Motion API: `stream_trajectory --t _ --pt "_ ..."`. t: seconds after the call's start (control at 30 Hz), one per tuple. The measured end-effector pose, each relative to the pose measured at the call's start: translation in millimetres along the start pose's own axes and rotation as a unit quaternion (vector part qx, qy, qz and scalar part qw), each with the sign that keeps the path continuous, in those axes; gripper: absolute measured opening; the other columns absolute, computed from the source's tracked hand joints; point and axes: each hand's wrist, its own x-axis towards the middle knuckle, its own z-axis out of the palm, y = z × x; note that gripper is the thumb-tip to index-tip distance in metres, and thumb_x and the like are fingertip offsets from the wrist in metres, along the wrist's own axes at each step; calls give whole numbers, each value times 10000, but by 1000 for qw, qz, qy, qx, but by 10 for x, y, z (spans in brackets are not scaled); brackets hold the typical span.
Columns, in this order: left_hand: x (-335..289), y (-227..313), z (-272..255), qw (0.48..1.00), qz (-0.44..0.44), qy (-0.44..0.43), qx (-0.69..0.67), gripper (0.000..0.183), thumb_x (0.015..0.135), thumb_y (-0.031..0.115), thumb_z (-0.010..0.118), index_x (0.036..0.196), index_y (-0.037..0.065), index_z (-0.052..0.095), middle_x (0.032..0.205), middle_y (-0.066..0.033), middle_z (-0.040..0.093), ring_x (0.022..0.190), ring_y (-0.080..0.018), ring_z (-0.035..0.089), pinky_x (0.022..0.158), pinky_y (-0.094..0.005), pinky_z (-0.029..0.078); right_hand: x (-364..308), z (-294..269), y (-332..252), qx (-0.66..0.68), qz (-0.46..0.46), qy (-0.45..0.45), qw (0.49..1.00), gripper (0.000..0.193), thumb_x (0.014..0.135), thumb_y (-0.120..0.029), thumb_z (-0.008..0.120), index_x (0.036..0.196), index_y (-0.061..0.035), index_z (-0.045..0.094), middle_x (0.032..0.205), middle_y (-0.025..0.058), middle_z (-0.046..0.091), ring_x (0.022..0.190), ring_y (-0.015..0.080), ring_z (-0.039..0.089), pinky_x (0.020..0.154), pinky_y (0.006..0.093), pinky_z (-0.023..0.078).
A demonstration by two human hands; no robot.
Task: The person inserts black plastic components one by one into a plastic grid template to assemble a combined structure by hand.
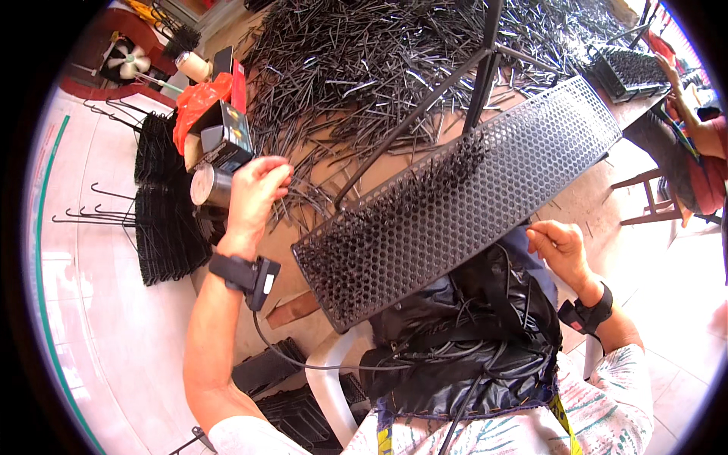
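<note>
Slanting across my lap is a long black panel (pixel 523 167) full of honeycomb holes. Short black pieces (pixel 379 220) stick up densely from its left end and along its far edge. My left hand (pixel 260 189) is raised beyond the panel's left end, beside a spool (pixel 211 186), with fingers closed in a pinch; what they hold, if anything, is too small to make out. Just off the panel's near edge, on the right, my right hand (pixel 560 246) has curled, closed fingers. Whatever is in them cannot be seen.
A big heap of thin black strips (pixel 341 68) covers the table behind the panel. Dark metal bars (pixel 455 76) rise there. At left are a box (pixel 227 136), an orange-red bag (pixel 199 106) and stacked black hooked racks (pixel 167 205). Another person's arm (pixel 690 114) reaches in at right.
</note>
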Motion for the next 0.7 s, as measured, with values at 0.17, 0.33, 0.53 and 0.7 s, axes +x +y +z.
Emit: stream_trajectory --t 0.17,0.33,0.53,0.7 --pt "484 401 366 980 133 -105 106 257 734 167 591 869 -52 592 783 -75 611 716 -113 557 640 -234 447 14 35 35 23 32 -10 999 38 750 -19 579 728 6 561 543 74 562 472 135 556 438 229 416" --pt "837 526 887 917 225 -163 285 301 712 210 593 905 -21 593 839 -141 617 770 -217 600 715 -297 465 25 54 35 -15 -2 -24 1000 103 758 -6 570 667 26 534 536 79 551 455 131 540 404 242 401" --pt "1011 414 1383 802 367 -272 385 399 719 291 568 1060 90 521 1080 -127 485 999 -265 465 844 -396 400 -14 91 109 0 -16 -37 999 67 737 34 575 685 27 534 561 118 560 479 193 581 409 272 429" --pt "1124 -242 1512 649 480 -187 560 580 702 313 614 1224 197 388 1300 -196 278 1184 -337 309 870 -570 312 -7 88 102 -11 -29 -39 999 33 729 46 573 740 29 546 591 121 574 499 196 592 429 270 452"
